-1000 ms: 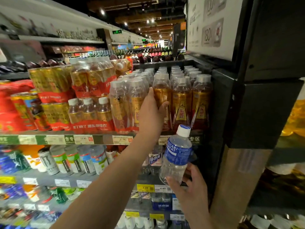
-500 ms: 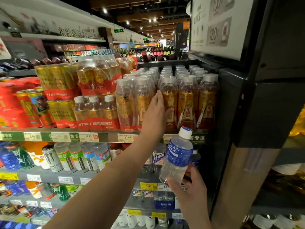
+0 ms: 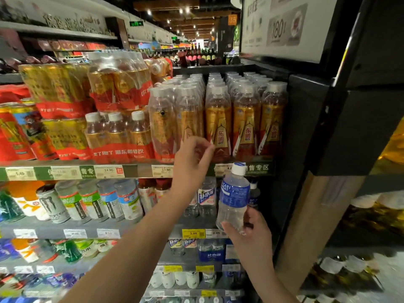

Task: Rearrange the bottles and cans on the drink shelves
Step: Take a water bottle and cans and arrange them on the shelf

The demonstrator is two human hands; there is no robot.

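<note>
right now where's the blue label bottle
In the head view, lower right of centre: the right hand holds the blue-label bottle upright before the shelf edge.

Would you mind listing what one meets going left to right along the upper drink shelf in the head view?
Red cans → shrink-wrapped can pack → wrapped small-bottle pack → clear-topped amber bottles → left hand → three gold-labelled bottles → black cabinet side.

Bottle rows (image 3: 247, 119) on upper shelf (image 3: 131, 171), multipacks (image 3: 118, 136) left, cans (image 3: 52, 206) below
</note>
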